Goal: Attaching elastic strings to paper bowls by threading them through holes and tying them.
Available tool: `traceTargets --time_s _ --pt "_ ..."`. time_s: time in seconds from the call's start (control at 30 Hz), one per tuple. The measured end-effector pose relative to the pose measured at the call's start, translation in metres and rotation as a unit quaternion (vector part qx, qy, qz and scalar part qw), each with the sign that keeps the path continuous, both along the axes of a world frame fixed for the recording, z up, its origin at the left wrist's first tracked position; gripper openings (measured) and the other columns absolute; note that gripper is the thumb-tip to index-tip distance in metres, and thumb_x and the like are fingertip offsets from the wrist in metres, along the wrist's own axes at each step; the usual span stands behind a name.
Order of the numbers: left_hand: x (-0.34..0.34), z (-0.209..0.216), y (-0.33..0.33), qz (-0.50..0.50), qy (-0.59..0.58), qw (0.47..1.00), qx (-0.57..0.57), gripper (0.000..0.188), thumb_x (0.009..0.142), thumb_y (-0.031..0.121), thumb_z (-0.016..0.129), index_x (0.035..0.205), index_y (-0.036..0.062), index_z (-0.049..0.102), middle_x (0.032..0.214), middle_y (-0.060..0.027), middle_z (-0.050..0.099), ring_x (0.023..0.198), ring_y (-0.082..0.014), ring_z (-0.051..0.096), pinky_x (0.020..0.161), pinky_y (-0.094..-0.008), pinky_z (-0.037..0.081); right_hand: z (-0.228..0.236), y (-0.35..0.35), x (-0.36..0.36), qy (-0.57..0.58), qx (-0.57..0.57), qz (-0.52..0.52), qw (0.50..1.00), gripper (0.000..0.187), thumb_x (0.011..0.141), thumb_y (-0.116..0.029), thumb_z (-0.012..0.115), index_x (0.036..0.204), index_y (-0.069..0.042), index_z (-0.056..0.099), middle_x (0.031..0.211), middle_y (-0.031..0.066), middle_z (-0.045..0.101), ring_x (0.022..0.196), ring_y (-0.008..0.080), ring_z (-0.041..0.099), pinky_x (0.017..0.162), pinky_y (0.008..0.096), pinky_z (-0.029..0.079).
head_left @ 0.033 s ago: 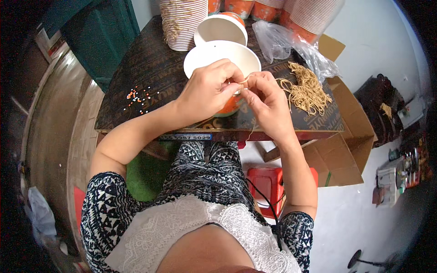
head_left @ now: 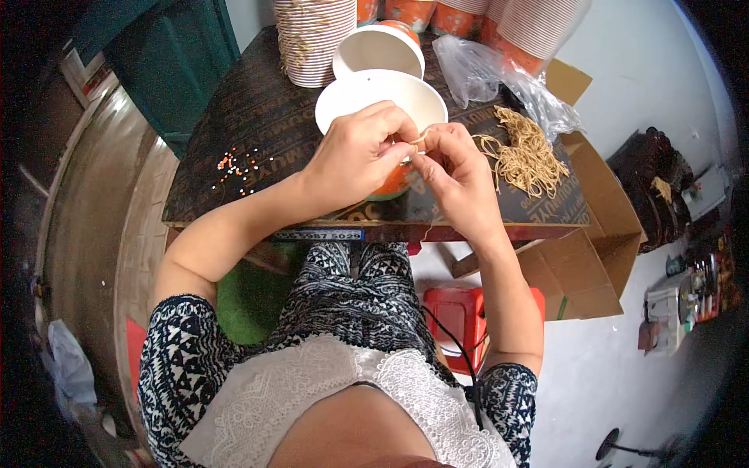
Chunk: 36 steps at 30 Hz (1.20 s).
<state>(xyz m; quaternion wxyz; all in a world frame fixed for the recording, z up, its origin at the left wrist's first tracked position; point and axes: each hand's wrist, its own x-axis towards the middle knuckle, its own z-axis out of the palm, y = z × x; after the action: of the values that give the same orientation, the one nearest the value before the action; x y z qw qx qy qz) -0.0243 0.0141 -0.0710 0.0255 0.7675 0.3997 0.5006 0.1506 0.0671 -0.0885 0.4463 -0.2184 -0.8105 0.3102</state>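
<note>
On the dark table [head_left: 250,117] sits a white-lined orange tub [head_left: 374,90]. The 2 hands meet at its near rim: left hand [head_left: 360,148] and right hand [head_left: 462,175], thumbs and fingertips closed on thin tan cord [head_left: 424,137]. Even tension between both pinches should help stop it slipping.

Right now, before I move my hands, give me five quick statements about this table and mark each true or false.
1. Small orange and white bits lie on the table, left of the hands. True.
2. A pile of string lies on its right side. True.
3. The left hand and right hand are far apart. False: they are close together.
4. Both hands hold a thin strand. True.
5. The plastic bag is black. False: the plastic bag is clear.
</note>
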Motion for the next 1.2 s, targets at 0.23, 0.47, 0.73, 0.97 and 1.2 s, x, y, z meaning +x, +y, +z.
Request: traceTargets --time_s 0.23,0.47,0.73,0.97,1.2 --pt "0.002 0.004 -0.003 -0.003 -0.029 0.998 -0.051 0.01 0.08 -0.004 0.066 0.087 -0.0012 0.06 0.081 -0.0074 0.06 0.074 -0.0139 0.058 0.066 -0.027 0.047 -0.009 0.003 -0.002 0.096 -0.131 0.048 0.986 0.007 0.085 0.0 0.065 0.091 0.001 0.062 0.101 0.0058 0.057 0.083 0.0113 0.055 0.07 0.0249 0.046" --pt "0.0 0.012 0.0 -0.006 -0.082 0.98 -0.183 0.005 0.085 0.002 0.063 0.088 -0.0017 0.061 0.078 -0.0023 0.062 0.071 -0.0075 0.056 0.065 -0.0237 0.047 -0.014 -0.003 -0.003 0.076 0.064 0.009 0.995 0.007 0.085 0.004 0.061 0.09 0.001 0.057 0.105 0.0159 0.056 0.088 0.0224 0.058 0.076 0.0297 0.048" --pt "0.001 0.01 0.009 0.033 -0.081 0.971 -0.221 0.006 0.088 0.003 0.061 0.088 -0.0027 0.06 0.078 -0.0028 0.062 0.073 -0.0072 0.058 0.066 -0.0243 0.049 -0.012 -0.02 -0.003 0.027 0.261 -0.084 0.961 0.016 0.082 0.01 0.059 0.094 0.003 0.052 0.117 0.026 0.048 0.092 0.0355 0.059 0.078 0.0379 0.051" --pt "0.005 0.012 0.005 0.009 -0.087 0.97 -0.225 0.006 0.088 0.003 0.061 0.09 -0.0028 0.06 0.08 -0.0034 0.063 0.075 -0.0076 0.059 0.067 -0.0241 0.05 -0.015 -0.014 -0.002 0.063 0.193 -0.097 0.974 0.015 0.086 0.006 0.058 0.101 0.004 0.058 0.111 0.0225 0.051 0.09 0.0294 0.059 0.076 0.0354 0.05" --pt "0.001 0.015 0.002 -0.003 -0.062 0.975 -0.215 0.006 0.087 0.002 0.064 0.09 -0.0021 0.061 0.082 -0.0032 0.064 0.076 -0.0077 0.06 0.069 -0.0236 0.05 -0.01 -0.016 -0.004 0.059 0.082 -0.081 0.992 0.018 0.081 0.006 0.063 0.098 0.002 0.06 0.106 0.0176 0.055 0.08 0.0233 0.06 0.07 0.0325 0.05"
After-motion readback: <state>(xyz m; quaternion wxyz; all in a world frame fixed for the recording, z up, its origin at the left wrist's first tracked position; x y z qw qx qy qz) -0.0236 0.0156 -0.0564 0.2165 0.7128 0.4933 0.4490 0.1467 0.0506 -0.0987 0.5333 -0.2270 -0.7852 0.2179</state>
